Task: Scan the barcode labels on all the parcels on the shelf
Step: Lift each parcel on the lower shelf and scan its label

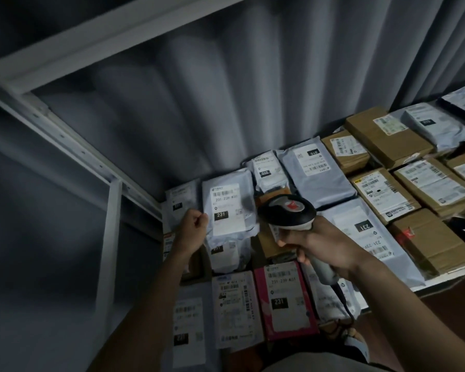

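The left hand (193,227) pinches the left edge of a pale grey plastic mailer bag (227,208) between thumb and curled fingers, holding it tilted up so its white shipping label (226,210) faces the camera; the label carries a barcode near its top and a black square printed "231" lower down. Just right of it, the right hand (316,247) has its fingers wrapped round the light grey handle of a handheld barcode scanner with a black head (286,209), and a dark cable (342,299) runs from the handle's lower end toward the near edge. The scanner's head sits close beside the held mailer, at about the height of the label's lower half. Under and around both hands, parcels cover a white metal shelf (440,280): a pink flat package (282,299) with a "231" label lies near, a white-labelled flat parcel (232,308) lies just left of it, and another grey mailer (365,237) with an upside-down "231" label lies to the right of the scanner. Farther right, brown cardboard boxes (387,138) with white labels lie side by side among more grey bags. A white upright post (109,237) of the rack stands at the left, and a grey pleated curtain (199,103) hangs behind the shelf.
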